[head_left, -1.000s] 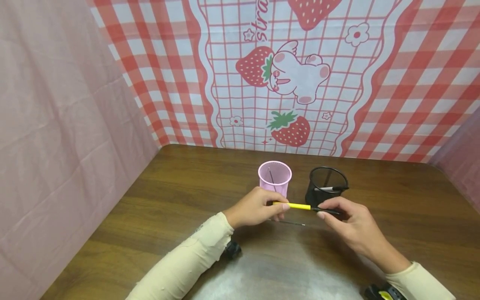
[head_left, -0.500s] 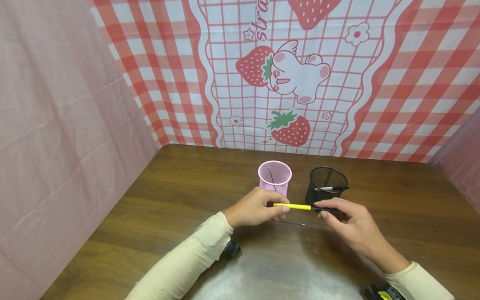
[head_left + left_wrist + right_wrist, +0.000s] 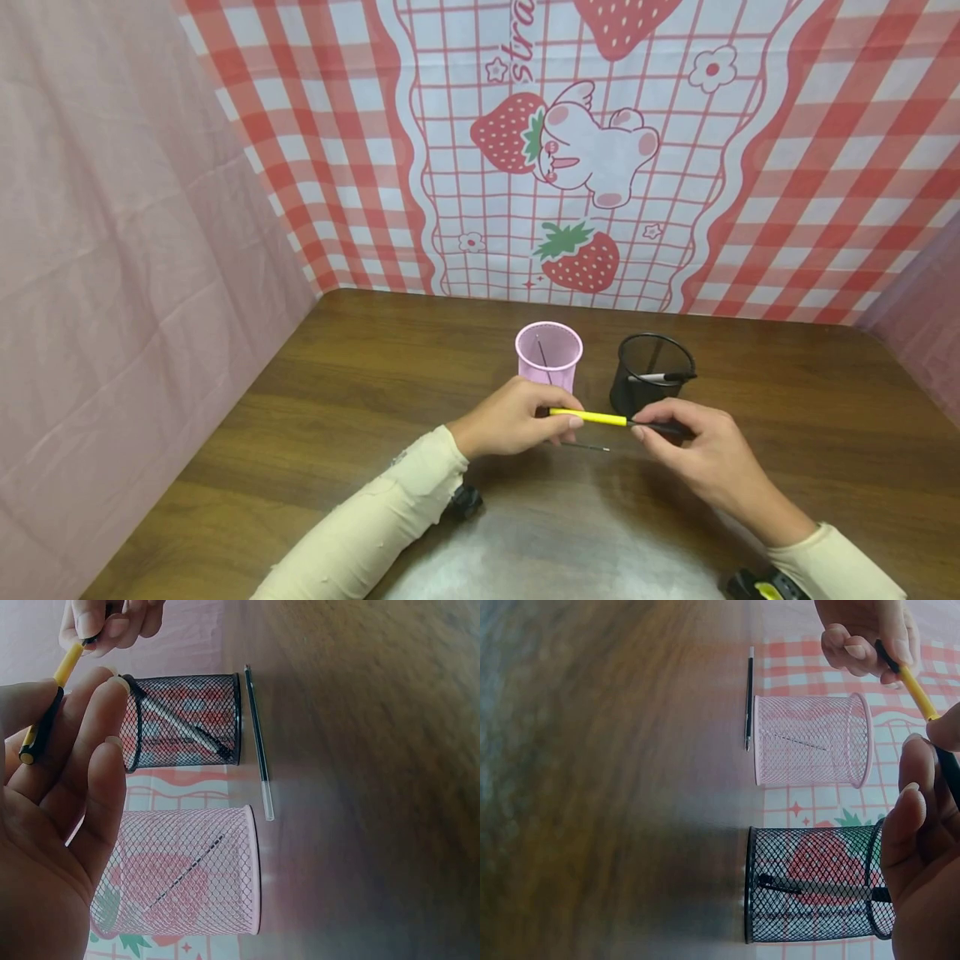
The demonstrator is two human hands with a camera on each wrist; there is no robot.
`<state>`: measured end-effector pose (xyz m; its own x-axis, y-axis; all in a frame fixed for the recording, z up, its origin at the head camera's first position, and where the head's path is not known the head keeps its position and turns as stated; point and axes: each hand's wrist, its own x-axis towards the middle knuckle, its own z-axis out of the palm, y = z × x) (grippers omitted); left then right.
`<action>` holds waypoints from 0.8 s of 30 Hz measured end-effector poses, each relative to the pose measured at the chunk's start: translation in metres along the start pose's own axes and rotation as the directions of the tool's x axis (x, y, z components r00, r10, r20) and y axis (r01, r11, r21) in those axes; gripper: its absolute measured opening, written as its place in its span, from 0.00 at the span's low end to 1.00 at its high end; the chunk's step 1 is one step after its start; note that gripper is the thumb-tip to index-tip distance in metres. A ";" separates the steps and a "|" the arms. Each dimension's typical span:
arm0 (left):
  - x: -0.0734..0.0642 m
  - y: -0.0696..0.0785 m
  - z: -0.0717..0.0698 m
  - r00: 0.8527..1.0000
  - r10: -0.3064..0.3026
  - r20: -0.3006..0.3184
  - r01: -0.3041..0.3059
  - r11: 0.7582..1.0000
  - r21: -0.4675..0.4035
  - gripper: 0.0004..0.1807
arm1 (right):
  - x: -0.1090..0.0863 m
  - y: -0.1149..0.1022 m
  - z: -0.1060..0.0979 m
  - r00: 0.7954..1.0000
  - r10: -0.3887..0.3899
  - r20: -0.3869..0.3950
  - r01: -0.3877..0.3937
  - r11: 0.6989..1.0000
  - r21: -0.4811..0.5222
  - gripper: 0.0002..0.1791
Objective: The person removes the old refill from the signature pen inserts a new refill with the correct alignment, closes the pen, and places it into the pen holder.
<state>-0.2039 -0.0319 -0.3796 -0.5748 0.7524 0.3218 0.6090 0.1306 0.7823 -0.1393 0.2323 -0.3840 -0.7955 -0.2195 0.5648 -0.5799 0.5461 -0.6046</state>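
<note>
My left hand [image 3: 517, 417] pinches the yellow barrel of a yellow-and-black pen [image 3: 600, 417] between thumb and fingers. At its other end, the thumb and fingertips of my right hand [image 3: 705, 446] grip the black section. The pen lies nearly level above the table, in front of two mesh cups. A black clip shows along the barrel in the left wrist view, near my left thumb. Below the hands a thin pen refill [image 3: 256, 735] lies on the table, partly hidden by my left hand in the head view.
The pink mesh cup [image 3: 566, 377] stands behind my left hand, with a thin dark refill [image 3: 542, 352] leaning inside. To its right, the black mesh cup [image 3: 624, 396] holds a grey pen [image 3: 649, 378] with black ends. A patterned strawberry cloth [image 3: 585, 150] hangs behind the wooden table [image 3: 360, 358].
The pen has shifted very slightly to the right and down between my hands, its yellow part still joined to the black. Both hands keep their hold; the cups and loose refill stay put.
</note>
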 end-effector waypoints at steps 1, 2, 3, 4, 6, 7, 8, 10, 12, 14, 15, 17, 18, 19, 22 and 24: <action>0.000 0.000 0.000 1.000 0.003 0.000 -0.003 1.000 -0.003 0.07 | 0.000 0.000 0.000 1.000 -0.010 -0.001 0.010 1.000 -0.005 0.17; 0.000 0.001 0.000 1.000 0.007 0.001 -0.007 1.000 -0.001 0.07 | 0.000 0.001 0.000 1.000 -0.019 -0.001 0.019 1.000 -0.007 0.17; 0.000 0.001 0.000 1.000 0.011 0.002 -0.011 1.000 -0.001 0.08 | -0.001 0.001 0.000 1.000 -0.029 -0.001 0.029 1.000 -0.008 0.18; 0.000 0.001 0.000 1.000 0.017 0.004 -0.017 1.000 0.002 0.08 | -0.001 0.002 0.001 0.999 -0.037 -0.001 0.037 0.999 -0.009 0.18; 0.000 0.001 0.000 1.000 0.029 0.009 -0.029 1.000 0.008 0.08 | -0.001 0.003 0.001 0.999 -0.048 -0.001 0.048 0.999 -0.011 0.19; 0.000 0.002 0.000 0.999 0.031 0.010 -0.031 0.999 0.009 0.08 | -0.002 0.004 0.001 0.999 -0.052 -0.002 0.052 0.999 -0.010 0.19; 0.000 0.002 0.000 0.999 0.032 0.012 -0.032 0.999 0.009 0.08 | -0.002 0.005 0.002 0.998 -0.057 -0.003 0.057 0.998 -0.010 0.19; 0.000 0.001 0.000 1.000 0.029 0.011 -0.029 1.000 0.008 0.08 | -0.002 0.006 0.002 0.998 -0.060 -0.005 0.060 0.998 -0.013 0.20; 0.000 0.001 -0.001 1.000 0.015 0.006 -0.015 1.000 0.005 0.08 | -0.002 0.007 0.002 0.998 -0.061 -0.006 0.060 0.998 -0.013 0.20; 0.000 0.000 -0.002 1.000 0.005 0.000 -0.005 1.000 0.008 0.08 | -0.003 0.007 0.002 0.998 -0.058 -0.009 0.057 0.998 -0.015 0.20; 0.000 0.000 -0.002 1.000 0.003 -0.002 -0.003 1.000 0.009 0.07 | -0.003 0.006 0.002 0.998 -0.055 -0.010 0.055 0.998 -0.014 0.20; 0.000 0.001 -0.002 1.000 0.003 0.000 -0.003 1.000 0.008 0.07 | -0.003 0.006 0.002 0.998 -0.055 -0.009 0.055 0.998 -0.004 0.20; 0.000 0.001 -0.002 1.000 0.009 0.004 -0.009 1.000 0.012 0.07 | -0.003 0.006 0.002 0.998 -0.057 -0.008 0.057 0.998 0.002 0.20; 0.000 0.001 -0.001 1.000 0.016 0.008 -0.016 1.000 0.016 0.07 | -0.003 0.006 0.003 0.998 -0.061 -0.008 0.061 0.998 0.007 0.20; 0.001 0.001 0.001 0.999 0.040 0.022 -0.041 0.999 0.033 0.07 | -0.003 0.005 0.004 0.997 -0.074 -0.002 0.074 0.997 0.021 0.20; 0.001 0.001 0.002 0.998 0.057 0.027 -0.058 0.997 0.049 0.07 | -0.003 0.005 0.004 0.997 -0.082 0.004 0.082 0.996 0.024 0.20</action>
<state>-0.2029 -0.0297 -0.3795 -0.5244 0.7757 0.3511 0.6675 0.1185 0.7351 -0.1407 0.2319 -0.3905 -0.7460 -0.2665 0.6102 -0.6471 0.5064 -0.5699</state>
